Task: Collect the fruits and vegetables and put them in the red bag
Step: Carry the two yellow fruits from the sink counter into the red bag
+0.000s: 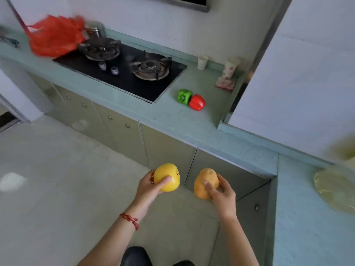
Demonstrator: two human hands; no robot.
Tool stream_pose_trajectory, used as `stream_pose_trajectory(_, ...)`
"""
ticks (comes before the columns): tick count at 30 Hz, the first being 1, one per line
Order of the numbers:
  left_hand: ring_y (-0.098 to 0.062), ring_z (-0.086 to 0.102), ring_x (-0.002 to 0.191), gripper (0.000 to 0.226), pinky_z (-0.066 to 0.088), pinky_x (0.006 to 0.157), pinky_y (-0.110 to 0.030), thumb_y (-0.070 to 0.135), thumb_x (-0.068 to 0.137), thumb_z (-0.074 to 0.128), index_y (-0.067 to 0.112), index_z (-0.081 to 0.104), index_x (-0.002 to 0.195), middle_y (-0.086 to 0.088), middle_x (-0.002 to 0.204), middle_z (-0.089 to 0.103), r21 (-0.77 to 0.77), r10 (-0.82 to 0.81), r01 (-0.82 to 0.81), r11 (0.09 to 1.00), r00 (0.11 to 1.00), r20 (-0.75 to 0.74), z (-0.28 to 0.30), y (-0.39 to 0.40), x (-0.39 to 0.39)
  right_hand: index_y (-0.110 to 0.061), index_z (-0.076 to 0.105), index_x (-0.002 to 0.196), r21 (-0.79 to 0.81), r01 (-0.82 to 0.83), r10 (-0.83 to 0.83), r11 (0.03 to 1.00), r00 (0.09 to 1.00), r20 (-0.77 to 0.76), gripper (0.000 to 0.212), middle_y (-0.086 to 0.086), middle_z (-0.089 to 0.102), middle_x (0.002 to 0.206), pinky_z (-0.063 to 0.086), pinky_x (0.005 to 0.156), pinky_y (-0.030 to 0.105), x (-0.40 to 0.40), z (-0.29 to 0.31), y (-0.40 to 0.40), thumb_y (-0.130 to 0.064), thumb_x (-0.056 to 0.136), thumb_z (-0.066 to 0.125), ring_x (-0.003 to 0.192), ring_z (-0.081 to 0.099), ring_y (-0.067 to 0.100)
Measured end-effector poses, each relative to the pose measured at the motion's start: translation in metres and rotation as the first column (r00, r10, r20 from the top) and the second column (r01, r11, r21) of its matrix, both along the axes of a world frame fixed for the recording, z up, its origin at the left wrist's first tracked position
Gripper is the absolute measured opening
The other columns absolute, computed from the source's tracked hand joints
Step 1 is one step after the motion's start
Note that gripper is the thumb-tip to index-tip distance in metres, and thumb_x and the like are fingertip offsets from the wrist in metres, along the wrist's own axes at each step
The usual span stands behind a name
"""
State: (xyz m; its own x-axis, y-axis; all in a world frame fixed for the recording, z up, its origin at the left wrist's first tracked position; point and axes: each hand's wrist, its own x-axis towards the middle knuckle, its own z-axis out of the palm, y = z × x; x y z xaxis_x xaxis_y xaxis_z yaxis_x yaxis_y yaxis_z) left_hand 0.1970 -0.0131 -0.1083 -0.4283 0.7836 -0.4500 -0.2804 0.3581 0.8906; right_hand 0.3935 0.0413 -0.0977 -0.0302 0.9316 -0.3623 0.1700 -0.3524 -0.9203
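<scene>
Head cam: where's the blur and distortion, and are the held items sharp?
Head view: red bag at far left smeared by motion blur; yellowish object at right edge also blurred; wide-angle bends the counter edge; yellow fruit in the left hand and potato in the right hand fairly sharp; lighting soft, no glare.

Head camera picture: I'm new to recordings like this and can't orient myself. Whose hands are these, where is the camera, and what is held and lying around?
No machine here: a person wears a wide-angle camera on the head, looking forward and down, so the two bare arms are their own. The left hand grips a yellow fruit; the right hand grips a potato. Both are held above the floor, in front of the cabinets. On the counter lie a green pepper and a red pepper, touching. Left of them is a gas stove, and beyond it the red bag, blurred. Two cups stand near the wall.
</scene>
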Motion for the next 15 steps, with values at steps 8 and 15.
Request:
stream_pose_trajectory(8, -0.025, 0.061, 0.096, 0.066, 0.058, 0.073, -0.031, 0.043, 0.054, 0.078, 0.014, 0.056, 0.11, -0.008, 0.104, 0.061, -0.046, 0.251, -0.254, 0.966, 0.966, -0.069, -0.001, -0.055, -0.112, -0.014, 0.053, 0.125, -0.012, -0.285, 0.285, 0.958, 0.958, 0.041, 0.056, 0.003, 0.061, 0.114, 0.05, 0.093, 0.043, -0.132, 0.0, -0.005, -0.022, 0.074, 0.075, 0.097, 0.062, 0.017)
stream_pose_trajectory(15, -0.027, 0.06, 0.098, 0.073, 0.056, 0.07, -0.03, 0.034, 0.053, 0.078, 0.007, 0.056, 0.118, -0.011, 0.109, 0.06, -0.049, 0.534, -0.532, 0.845, 0.846, 0.014, -0.008, -0.116, -0.204, -0.014, 0.053, 0.126, 0.016, -0.545, 0.543, 0.838, 0.837, 0.065, 0.055, 0.001, 0.06, 0.111, 0.045, 0.074, 0.018, -0.259, -0.005, -0.019, -0.018, 0.076, 0.074, 0.084, 0.058, 0.004)
